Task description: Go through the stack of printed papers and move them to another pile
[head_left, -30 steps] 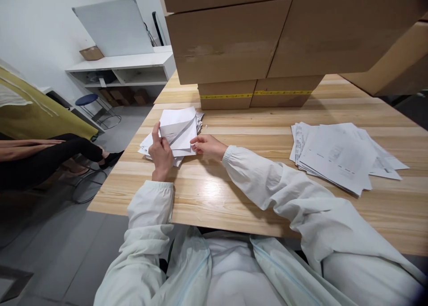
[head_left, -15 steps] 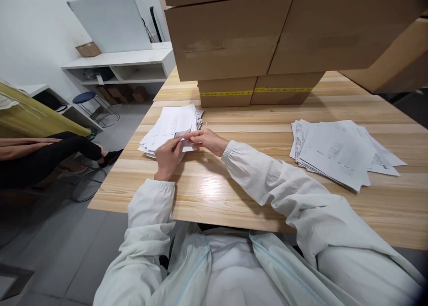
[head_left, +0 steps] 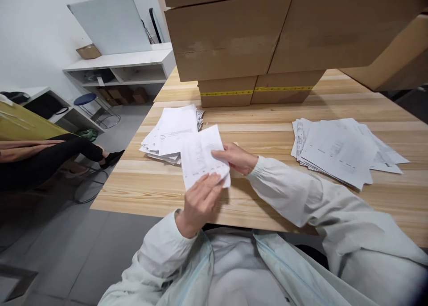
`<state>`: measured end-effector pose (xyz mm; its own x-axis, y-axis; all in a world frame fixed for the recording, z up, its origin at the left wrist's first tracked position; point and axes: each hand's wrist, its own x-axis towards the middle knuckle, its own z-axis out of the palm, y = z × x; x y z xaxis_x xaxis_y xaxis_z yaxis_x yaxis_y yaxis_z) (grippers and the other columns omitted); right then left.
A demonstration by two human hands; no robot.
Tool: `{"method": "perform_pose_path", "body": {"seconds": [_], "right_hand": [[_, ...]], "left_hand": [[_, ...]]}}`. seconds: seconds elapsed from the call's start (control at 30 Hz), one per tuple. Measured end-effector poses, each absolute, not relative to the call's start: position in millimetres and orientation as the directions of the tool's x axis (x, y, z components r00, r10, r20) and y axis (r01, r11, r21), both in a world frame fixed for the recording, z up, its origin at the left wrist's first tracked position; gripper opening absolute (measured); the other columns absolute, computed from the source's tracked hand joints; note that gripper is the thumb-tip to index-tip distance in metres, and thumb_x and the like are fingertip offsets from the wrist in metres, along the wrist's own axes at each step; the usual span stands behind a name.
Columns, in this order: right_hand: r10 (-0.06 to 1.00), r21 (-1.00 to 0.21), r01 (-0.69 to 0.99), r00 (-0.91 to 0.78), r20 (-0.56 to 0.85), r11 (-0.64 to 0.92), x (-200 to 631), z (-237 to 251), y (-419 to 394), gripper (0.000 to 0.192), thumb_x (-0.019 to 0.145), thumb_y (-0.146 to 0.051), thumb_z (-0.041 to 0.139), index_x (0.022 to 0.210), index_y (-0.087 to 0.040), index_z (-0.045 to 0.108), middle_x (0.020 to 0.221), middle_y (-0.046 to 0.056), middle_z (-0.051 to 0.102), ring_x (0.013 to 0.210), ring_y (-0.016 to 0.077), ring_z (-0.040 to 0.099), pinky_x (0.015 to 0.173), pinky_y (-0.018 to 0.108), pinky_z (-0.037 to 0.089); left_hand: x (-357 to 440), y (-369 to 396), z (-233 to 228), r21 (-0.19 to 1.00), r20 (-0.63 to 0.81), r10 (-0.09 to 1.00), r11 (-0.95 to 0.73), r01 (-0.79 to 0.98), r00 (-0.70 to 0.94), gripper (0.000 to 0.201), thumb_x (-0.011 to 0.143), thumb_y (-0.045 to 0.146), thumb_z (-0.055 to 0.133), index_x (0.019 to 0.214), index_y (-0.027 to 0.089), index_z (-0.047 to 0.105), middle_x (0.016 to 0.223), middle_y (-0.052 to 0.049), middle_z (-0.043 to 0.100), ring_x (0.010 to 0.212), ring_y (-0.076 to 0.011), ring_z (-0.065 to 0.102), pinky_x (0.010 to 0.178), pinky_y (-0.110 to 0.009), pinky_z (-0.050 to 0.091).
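Observation:
A printed sheet of paper (head_left: 200,154) is held over the table in front of me, tilted, with its lower right part bent or doubled. My right hand (head_left: 237,158) pinches its right edge, thumb on top and the other fingers hidden beneath. Across the lower edge lie the fingers of my left hand (head_left: 202,201), pressed together on the paper; its thumb is hidden. Just beyond, at the left, sits an uneven stack of papers (head_left: 177,121), partly covered by the held sheet. Another fanned pile of printed sheets (head_left: 337,150) rests to the right.
Stacked cardboard boxes (head_left: 230,43) rise at the back of the wooden table (head_left: 133,185). To the left are a seated person's legs (head_left: 67,157), a blue stool (head_left: 85,99) and a white shelf unit (head_left: 133,59) with a whiteboard (head_left: 110,23) on it.
The sheet has come off the left stack toward me and to the right, in both hands. My left hand has moved nearer my body, my right hand rightward.

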<state>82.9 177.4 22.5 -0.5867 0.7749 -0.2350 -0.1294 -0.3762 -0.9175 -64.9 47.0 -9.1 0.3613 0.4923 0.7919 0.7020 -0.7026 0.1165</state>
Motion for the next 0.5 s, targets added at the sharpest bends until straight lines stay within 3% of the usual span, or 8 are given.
{"method": "perform_pose_path", "body": {"seconds": [0.07, 0.17, 0.23, 0.37, 0.5], "right_hand": [[0.850, -0.957, -0.160, -0.512, -0.128, -0.240, 103.0, 18.1, 158.4, 0.047, 0.070, -0.052, 0.086, 0.096, -0.014, 0.078, 0.096, 0.009, 0.079, 0.087, 0.0232, 0.073, 0.089, 0.039, 0.057], [0.908, -0.990, -0.132, -0.407, 0.102, 0.052, 133.5, 20.1, 132.1, 0.047, 0.080, -0.061, 0.075, 0.104, -0.022, 0.080, 0.106, 0.007, 0.079, 0.102, 0.0256, 0.073, 0.097, 0.043, 0.056], [0.901, -0.977, -0.072, -0.378, 0.212, 0.200, 149.5, 21.3, 116.8, 0.041, 0.085, -0.060, 0.070, 0.105, -0.026, 0.081, 0.108, 0.006, 0.079, 0.107, 0.0254, 0.073, 0.100, 0.043, 0.055], [0.858, -0.948, -0.007, -0.424, 0.290, 0.317, 165.7, 8.2, 95.7, 0.033, 0.094, -0.052, 0.063, 0.107, -0.029, 0.082, 0.105, 0.005, 0.080, 0.103, 0.0239, 0.075, 0.097, 0.040, 0.057], [0.866, -0.945, 0.045, -0.417, 0.277, 0.324, 169.8, -10.6, 87.6, 0.029, 0.096, -0.045, 0.062, 0.111, -0.029, 0.081, 0.105, 0.005, 0.080, 0.101, 0.0234, 0.075, 0.094, 0.038, 0.058]], "left_hand": [[-60.9, 36.1, -7.4, 0.257, 0.776, 0.548, -0.726, 0.638, 0.311, 0.039, 0.092, 0.013, 0.060, 0.127, 0.029, 0.062, 0.127, -0.010, 0.073, 0.126, -0.0262, 0.067, 0.103, -0.046, 0.059], [-65.2, 34.2, 2.0, 0.531, 0.786, 0.613, -0.607, 0.591, -0.077, 0.045, 0.095, 0.027, 0.061, 0.138, 0.031, 0.050, 0.146, -0.013, 0.059, 0.141, -0.0294, 0.053, 0.112, -0.056, 0.050], [-67.9, 40.3, 9.9, 0.677, 0.705, 0.658, -0.514, 0.527, -0.265, 0.045, 0.098, 0.037, 0.057, 0.141, 0.030, 0.046, 0.150, -0.014, 0.053, 0.143, -0.0287, 0.050, 0.114, -0.053, 0.047], [-59.8, 52.7, 20.3, 0.827, 0.519, 0.822, -0.413, 0.381, -0.235, 0.039, 0.100, 0.050, 0.051, 0.132, 0.027, 0.053, 0.127, -0.011, 0.067, 0.120, -0.0228, 0.066, 0.097, -0.036, 0.057], [-42.5, 53.0, 20.8, 0.883, 0.438, 0.871, -0.371, 0.287, -0.223, 0.028, 0.101, 0.047, 0.052, 0.114, 0.025, 0.063, 0.106, -0.006, 0.072, 0.103, -0.0193, 0.068, 0.086, -0.029, 0.056]]}}
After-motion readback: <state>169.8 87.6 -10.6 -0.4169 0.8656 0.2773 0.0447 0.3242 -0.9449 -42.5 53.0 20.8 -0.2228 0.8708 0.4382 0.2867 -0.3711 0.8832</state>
